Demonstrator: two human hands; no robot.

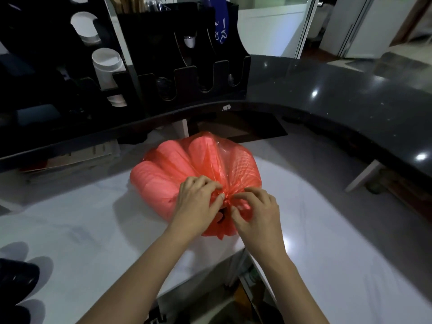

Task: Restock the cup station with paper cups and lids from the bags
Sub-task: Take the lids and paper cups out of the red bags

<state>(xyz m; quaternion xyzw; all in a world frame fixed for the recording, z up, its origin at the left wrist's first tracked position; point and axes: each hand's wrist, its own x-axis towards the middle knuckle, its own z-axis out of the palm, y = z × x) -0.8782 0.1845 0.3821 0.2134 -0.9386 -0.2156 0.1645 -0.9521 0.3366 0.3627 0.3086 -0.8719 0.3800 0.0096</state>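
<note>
Bench (327,230), white and wide, carries the task's thing: red bag (198,164), lying on its side near the middle, taken as landmark. Behind the bag, past a dark curved counter (327,90), stands the black cup station (187,73); a few white paper cups (106,64) show in its left slots, and the slots directly behind the bag look nearly bare. Through the bag's thin plastic, rows of stacked round items bulge; whether cups or lids cannot be told.

At the bag's near end the plastic gathers into a knot (225,198). Left hand (198,202) pinches the neck from the left of the knot; right hand (254,211) pinches it from the right, fingertips (236,208) curled into the twist. Both grips are clenched on bag plastic.

Judgement: step in hand is opening the first bag; restocking proper not yet begun. Next move calls for loosening the knot without tearing, then spreading the mouth wide enough to draw out a stack.
</note>
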